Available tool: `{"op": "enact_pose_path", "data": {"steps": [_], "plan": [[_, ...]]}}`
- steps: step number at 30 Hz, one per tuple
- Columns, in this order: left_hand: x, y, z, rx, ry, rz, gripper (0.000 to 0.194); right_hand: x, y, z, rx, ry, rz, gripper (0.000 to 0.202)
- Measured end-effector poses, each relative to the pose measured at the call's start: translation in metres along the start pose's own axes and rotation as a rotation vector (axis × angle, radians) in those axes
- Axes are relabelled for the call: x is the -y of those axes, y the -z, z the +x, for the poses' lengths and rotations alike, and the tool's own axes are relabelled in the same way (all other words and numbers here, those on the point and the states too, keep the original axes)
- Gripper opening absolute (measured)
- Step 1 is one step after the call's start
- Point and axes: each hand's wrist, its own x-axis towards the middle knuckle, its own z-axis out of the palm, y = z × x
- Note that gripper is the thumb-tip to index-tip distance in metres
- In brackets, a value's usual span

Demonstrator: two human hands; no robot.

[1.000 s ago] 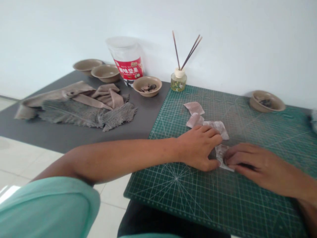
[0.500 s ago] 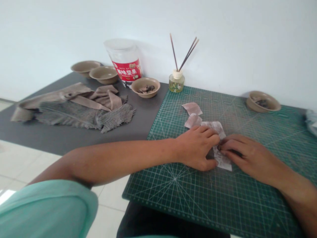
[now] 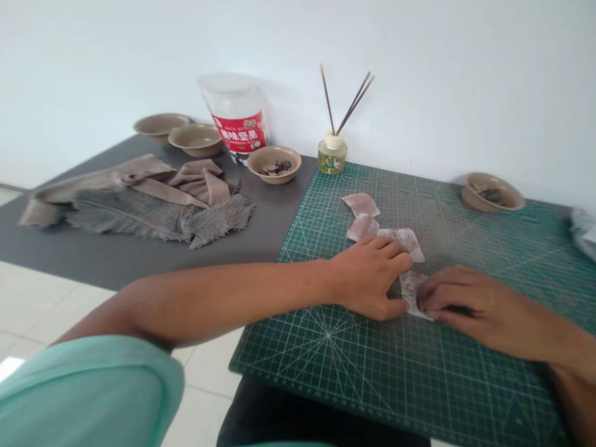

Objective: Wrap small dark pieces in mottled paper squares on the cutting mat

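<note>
The scrap (image 3: 411,290) lies on the mat (image 3: 363,379) between both hands, long axis running far to near as far as it shows; it sits just right of the left hand (image 3: 372,278), whose grip is spread, thumb at its edge; the right hand (image 3: 484,307) bunches its fingers on it, though I cannot tell whether that grip pinches anything; neither is clearly nearer; four scraps, four bowls (image 3: 275,179), one jar (image 3: 242,127), one diffuser (image 3: 332,156), three sticks (image 3: 354,102).

Grey table (image 3: 272,217): green mat (image 3: 447,382), crumpled cloths (image 3: 139,208), tan bowls (image 3: 198,148), tub (image 3: 239,130). On mat: pale patches (image 3: 363,205).
</note>
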Motion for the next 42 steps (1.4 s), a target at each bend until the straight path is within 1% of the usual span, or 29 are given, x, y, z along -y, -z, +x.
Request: {"op": "enact_pose_path", "data": {"steps": [2, 5, 6, 10, 11, 15, 17, 20, 22, 25, 27, 30, 32, 34, 36, 40, 42], "plan": [[0.000, 0.000, 0.000, 0.002, -0.001, -0.003, 0.046, 0.000, -0.001, 0.001, -0.024, 0.011, -0.012, 0.017], [0.000, -0.001, 0.000, -0.005, 0.003, -0.004, 0.045, -0.004, 0.000, 0.003, -0.133, -0.044, -0.107, 0.018], [0.000, -0.001, 0.000, -0.009, 0.003, -0.002, 0.045, -0.005, 0.000, 0.002, -0.139, -0.051, -0.121, 0.018], [0.001, -0.001, -0.001, -0.019, -0.009, 0.005, 0.047, -0.003, 0.000, 0.000, -0.026, 0.023, -0.051, 0.018], [0.001, -0.001, -0.001, -0.018, -0.011, 0.003, 0.047, -0.002, -0.001, 0.001, -0.028, 0.030, -0.050, 0.019], [0.001, 0.000, 0.000, -0.019, -0.003, 0.002, 0.045, -0.004, -0.003, 0.003, -0.146, -0.039, -0.159, 0.019], [0.000, 0.000, 0.000, -0.020, -0.002, 0.005, 0.046, -0.005, -0.003, 0.002, -0.119, -0.028, -0.146, 0.018], [0.000, 0.000, 0.000, -0.015, -0.004, 0.007, 0.047, -0.001, -0.004, 0.001, -0.039, 0.047, -0.076, 0.019], [0.001, 0.000, 0.000, -0.012, -0.008, 0.004, 0.045, 0.000, -0.006, 0.002, -0.062, 0.042, -0.092, 0.020], [0.001, 0.000, 0.000, -0.016, -0.007, 0.002, 0.046, -0.002, -0.007, 0.002, -0.135, -0.035, -0.145, 0.020], [0.001, -0.001, 0.000, -0.018, -0.004, 0.008, 0.047, -0.004, -0.006, 0.001, -0.107, -0.038, -0.119, 0.018], [0.001, -0.001, 0.000, -0.016, -0.005, 0.008, 0.047, -0.001, -0.007, 0.000, -0.045, 0.030, -0.071, 0.018], [0.001, -0.001, 0.000, -0.017, -0.006, 0.000, 0.046, 0.001, -0.009, 0.001, -0.068, 0.033, -0.089, 0.020], [0.000, -0.001, -0.001, -0.022, -0.004, -0.001, 0.046, 0.001, -0.009, 0.002, -0.111, -0.013, -0.121, 0.019], [0.000, 0.000, -0.001, -0.027, -0.001, 0.005, 0.046, -0.001, -0.007, 0.000, -0.119, -0.048, -0.129, 0.017], [0.000, 0.000, -0.001, -0.019, -0.006, 0.012, 0.046, -0.001, -0.005, -0.005, -0.071, 0.021, -0.092, 0.018], [0.000, 0.000, 0.000, -0.017, -0.004, 0.012, 0.046, 0.002, -0.007, -0.004, -0.078, 0.054, -0.085, 0.020]]}}
